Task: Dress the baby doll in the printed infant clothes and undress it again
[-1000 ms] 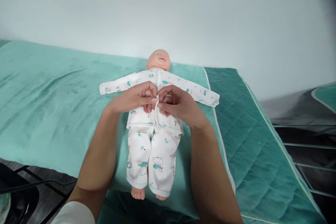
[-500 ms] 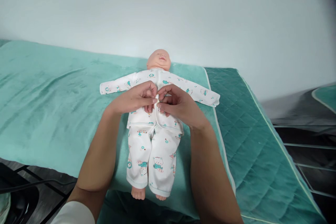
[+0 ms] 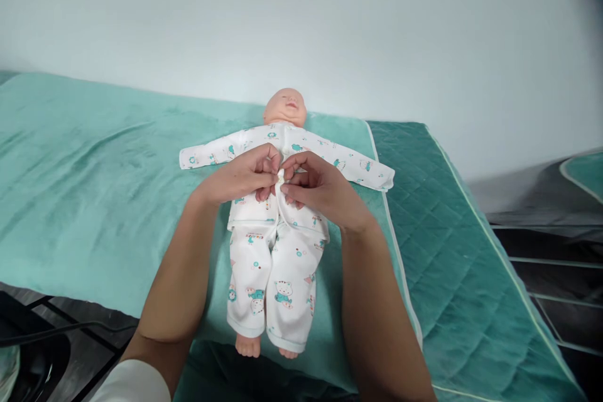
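Note:
A baby doll (image 3: 284, 107) lies on its back on a teal blanket (image 3: 94, 188), head toward the wall, arms spread. It wears a white printed top (image 3: 325, 154) and matching trousers (image 3: 271, 289); bare feet show at the bottom. My left hand (image 3: 242, 176) and my right hand (image 3: 318, 187) meet over the doll's chest. Both pinch the front edges of the top at its middle opening, fingertips almost touching. A thin white tie hangs down from between them.
A darker quilted teal mat (image 3: 452, 251) lies to the right of the blanket. A plain pale wall (image 3: 330, 25) rises behind. Dark floor and black chair parts (image 3: 32, 352) show at lower left, metal rails (image 3: 546, 264) at right.
Both hands stay at the doll's chest; the fingertips have shifted slightly, and the pinched fabric between them is bunched a little tighter.

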Motion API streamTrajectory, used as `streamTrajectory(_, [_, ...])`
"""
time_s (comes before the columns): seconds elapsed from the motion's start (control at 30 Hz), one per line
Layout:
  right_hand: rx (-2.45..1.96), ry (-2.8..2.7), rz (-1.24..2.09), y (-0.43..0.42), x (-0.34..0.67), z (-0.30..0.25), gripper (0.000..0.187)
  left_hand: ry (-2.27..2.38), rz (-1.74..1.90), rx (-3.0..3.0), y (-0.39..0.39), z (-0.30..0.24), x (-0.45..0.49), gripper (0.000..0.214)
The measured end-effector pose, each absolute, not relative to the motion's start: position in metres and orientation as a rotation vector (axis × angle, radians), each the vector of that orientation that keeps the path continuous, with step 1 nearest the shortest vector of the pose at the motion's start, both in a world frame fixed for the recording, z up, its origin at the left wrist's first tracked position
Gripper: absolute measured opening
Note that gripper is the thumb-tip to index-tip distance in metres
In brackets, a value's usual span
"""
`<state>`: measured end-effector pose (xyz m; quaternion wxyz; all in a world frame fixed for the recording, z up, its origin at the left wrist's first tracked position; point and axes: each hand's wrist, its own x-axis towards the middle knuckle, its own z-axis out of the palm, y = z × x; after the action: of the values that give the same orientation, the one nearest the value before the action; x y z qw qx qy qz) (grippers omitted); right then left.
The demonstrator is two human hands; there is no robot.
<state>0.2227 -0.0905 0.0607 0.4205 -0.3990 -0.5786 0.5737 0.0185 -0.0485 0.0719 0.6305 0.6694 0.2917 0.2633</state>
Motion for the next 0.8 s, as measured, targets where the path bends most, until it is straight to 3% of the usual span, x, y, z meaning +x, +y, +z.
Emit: streamTrajectory(0.8, [-1.000,-1.466,1.460,-0.0910,0.2217,0.0583,0.031,0.755,0.727,1.481,-0.0531,0.0742,0.0254,0.021])
